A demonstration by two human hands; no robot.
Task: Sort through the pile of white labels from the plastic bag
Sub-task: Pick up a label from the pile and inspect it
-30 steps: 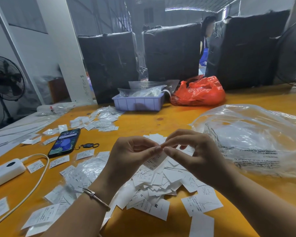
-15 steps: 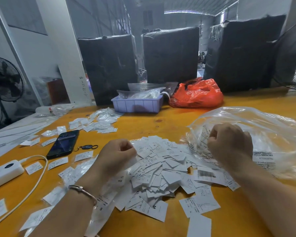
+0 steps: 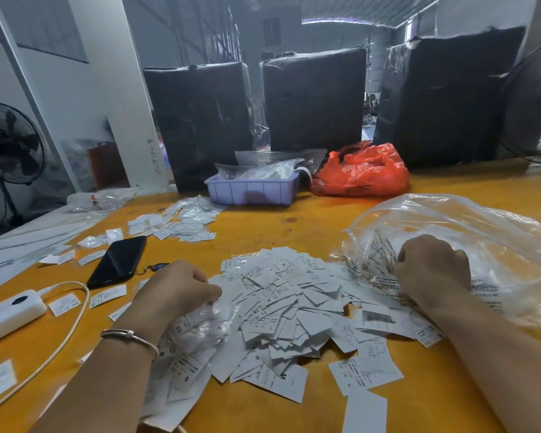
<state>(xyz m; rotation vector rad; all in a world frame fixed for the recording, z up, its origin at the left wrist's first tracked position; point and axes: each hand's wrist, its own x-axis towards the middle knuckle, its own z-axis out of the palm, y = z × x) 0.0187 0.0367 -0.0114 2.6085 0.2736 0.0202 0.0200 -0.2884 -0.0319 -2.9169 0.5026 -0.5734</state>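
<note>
Hands (image 3: pixel 177 292) unmoved; phone (image 3: pixel 119 259) left of labels (image 3: pixel 281 307).

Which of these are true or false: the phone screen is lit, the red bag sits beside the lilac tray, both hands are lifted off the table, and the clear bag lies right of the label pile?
1. The phone screen is lit. False: it is dark.
2. The red bag sits beside the lilac tray. True.
3. Both hands are lifted. False: the left hand and right hand are down at the label pile.
4. The clear plastic bag lies right of the pile. True.
</note>
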